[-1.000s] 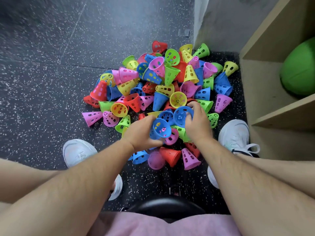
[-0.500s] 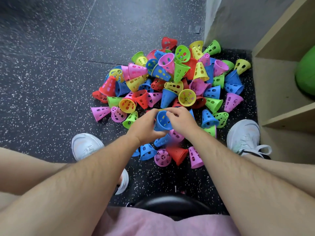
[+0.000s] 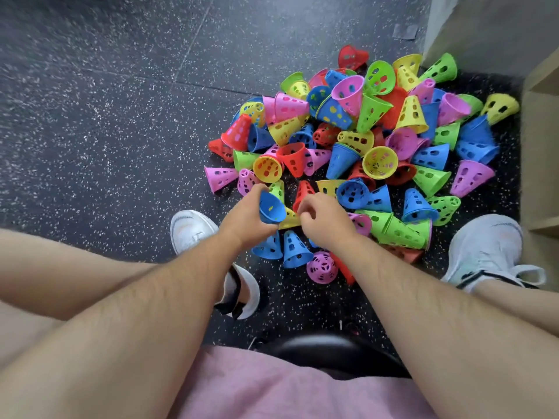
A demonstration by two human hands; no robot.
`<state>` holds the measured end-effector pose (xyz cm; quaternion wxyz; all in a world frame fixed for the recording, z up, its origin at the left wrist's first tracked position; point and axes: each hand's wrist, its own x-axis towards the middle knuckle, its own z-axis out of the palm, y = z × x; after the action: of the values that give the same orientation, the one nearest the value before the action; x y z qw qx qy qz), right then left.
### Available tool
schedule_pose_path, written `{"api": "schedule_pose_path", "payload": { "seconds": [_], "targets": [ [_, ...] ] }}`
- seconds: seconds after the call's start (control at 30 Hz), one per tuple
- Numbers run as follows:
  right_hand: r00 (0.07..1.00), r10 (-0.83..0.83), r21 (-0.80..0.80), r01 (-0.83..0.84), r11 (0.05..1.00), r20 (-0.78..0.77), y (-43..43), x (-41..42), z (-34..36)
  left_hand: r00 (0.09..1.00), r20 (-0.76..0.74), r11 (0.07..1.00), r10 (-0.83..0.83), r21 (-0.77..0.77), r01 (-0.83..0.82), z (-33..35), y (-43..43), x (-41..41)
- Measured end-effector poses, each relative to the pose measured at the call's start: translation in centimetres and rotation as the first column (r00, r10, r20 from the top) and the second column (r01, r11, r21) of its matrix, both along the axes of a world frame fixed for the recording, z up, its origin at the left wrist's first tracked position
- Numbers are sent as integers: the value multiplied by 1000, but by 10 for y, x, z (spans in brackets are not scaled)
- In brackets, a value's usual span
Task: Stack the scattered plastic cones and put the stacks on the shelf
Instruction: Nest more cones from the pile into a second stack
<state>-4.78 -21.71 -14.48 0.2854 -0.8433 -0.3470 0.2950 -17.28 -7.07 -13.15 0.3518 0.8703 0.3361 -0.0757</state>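
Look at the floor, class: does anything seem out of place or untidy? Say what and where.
Yes. The plastic cones lie in a jumbled heap on the dark floor beside the wooden shelf, tipped every way, mostly unstacked. The left hand holds a blue cone above it.

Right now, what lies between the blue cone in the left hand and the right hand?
Head view: a yellow cone lies between the blue cone and the right hand, a red cone just beyond.

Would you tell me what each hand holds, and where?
The left hand grips the blue cone around its body, below the rim; for the right hand, cannot tell.
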Motion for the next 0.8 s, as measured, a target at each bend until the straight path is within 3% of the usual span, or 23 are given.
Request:
{"api": "schedule_pose_path", "payload": {
  "seconds": [0.13, 0.37, 0.43, 0.57, 0.8],
  "targets": [
    [916, 393, -102, -385, 917, 75, -1, -30, -7, 998, -55, 1000, -20, -9, 20, -5, 15, -17],
    [738, 659, -319, -595, 738, 145, 10, -57, -14, 997, -70, 999, -10, -37, 7, -11, 24, -34],
    [731, 653, -299, -590, 750, 197, 13, -60, -15, 998, -62, 998, 10, -55, -13, -12, 26, -36],
    [829, 495, -172, -465, 869, 259, 18, -51, -12, 993, -12, 991, 113, -76, -114, -8, 32, -36],
    [943, 273, 30, -283, 959, 191, 10, -13, 0, 959, 117, 960, 257, -142, -240, 1, 30, -20]
  ]
}}
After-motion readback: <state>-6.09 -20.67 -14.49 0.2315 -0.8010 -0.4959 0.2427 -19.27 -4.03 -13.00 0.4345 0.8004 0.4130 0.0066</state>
